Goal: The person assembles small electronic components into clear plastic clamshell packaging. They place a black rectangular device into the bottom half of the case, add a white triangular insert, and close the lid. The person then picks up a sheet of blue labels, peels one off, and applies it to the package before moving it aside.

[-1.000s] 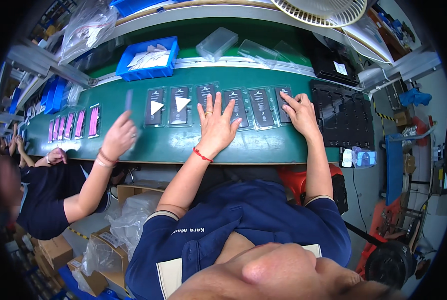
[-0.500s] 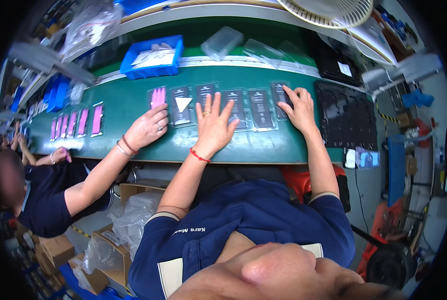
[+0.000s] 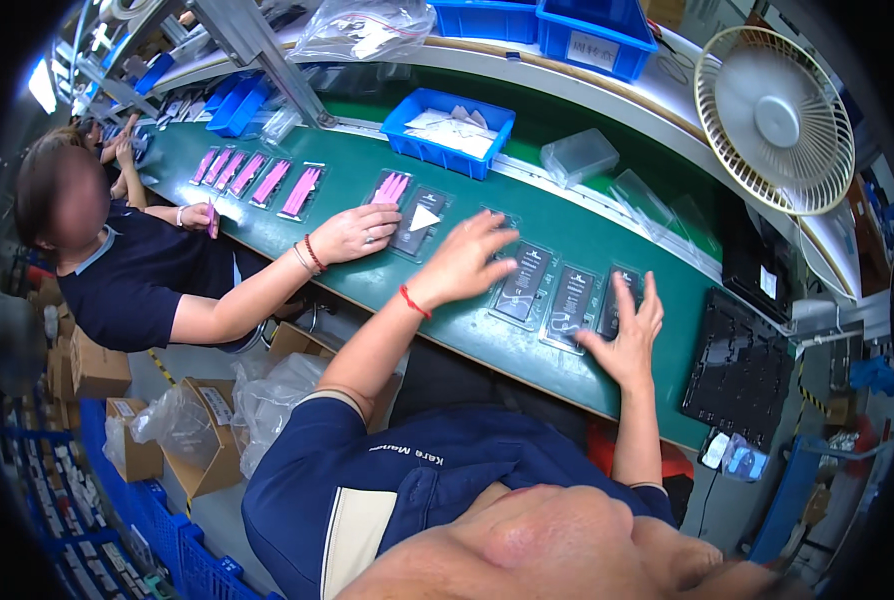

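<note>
A row of flat black phone batteries in clear plastic trays lies on the green tabletop. My left hand (image 3: 467, 258), fingers spread, is over one that it mostly hides; I cannot tell whether it touches. Just right of it lie a battery (image 3: 522, 283) and another battery (image 3: 570, 308). My right hand (image 3: 629, 335) is open too, thumb and fingers apart beside the rightmost battery (image 3: 610, 305), which it partly covers. Left of my left hand, a white triangular paper piece (image 3: 423, 217) rests on a battery (image 3: 403, 238).
A co-worker's hand (image 3: 362, 235) reaches to a pink-striped pack (image 3: 391, 188); more pink packs (image 3: 300, 192) lie further left. Behind stand a blue bin (image 3: 432, 155) with white pieces and a clear box (image 3: 579, 157). A black tray (image 3: 732, 365) lies right, a fan (image 3: 777, 120) above.
The view has turned, so the table now slants down to the right. My left hand has shifted leftward off the batteries on its right; my right hand's fingers have drawn back from the rightmost battery.
</note>
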Demonstrator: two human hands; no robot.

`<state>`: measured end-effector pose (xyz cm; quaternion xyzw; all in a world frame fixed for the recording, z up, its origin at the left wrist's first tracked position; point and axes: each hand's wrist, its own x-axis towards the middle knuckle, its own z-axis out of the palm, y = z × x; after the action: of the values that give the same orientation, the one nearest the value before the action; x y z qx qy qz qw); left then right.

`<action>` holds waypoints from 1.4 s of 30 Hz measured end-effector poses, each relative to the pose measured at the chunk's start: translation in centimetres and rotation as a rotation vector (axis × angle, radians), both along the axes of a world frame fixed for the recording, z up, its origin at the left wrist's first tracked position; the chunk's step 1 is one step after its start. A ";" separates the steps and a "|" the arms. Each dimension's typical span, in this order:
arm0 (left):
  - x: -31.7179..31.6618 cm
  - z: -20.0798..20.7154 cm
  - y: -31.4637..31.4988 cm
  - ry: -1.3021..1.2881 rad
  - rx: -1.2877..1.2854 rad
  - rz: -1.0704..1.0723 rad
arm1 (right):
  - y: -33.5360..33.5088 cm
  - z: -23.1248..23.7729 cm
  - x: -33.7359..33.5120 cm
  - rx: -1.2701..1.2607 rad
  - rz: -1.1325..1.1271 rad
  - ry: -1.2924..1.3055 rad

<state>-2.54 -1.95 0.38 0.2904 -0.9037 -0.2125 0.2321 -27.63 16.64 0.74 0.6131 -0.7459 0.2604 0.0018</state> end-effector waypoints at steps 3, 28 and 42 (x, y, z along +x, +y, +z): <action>0.2 2.0 -6.0 0.124 -0.221 0.111 | 0.7 0.8 0.6 0.123 0.178 0.054; 2.5 2.7 -23.7 0.451 0.314 0.527 | 0.2 -0.7 0.7 0.014 0.235 0.061; 0.4 1.4 -5.9 0.800 1.102 0.193 | -8.0 1.8 4.7 -0.334 0.239 -0.574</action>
<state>-2.12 -7.81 1.79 0.3446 -0.4786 -0.7102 0.3843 -22.88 8.62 2.50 0.5891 -0.5860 0.5390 -0.1382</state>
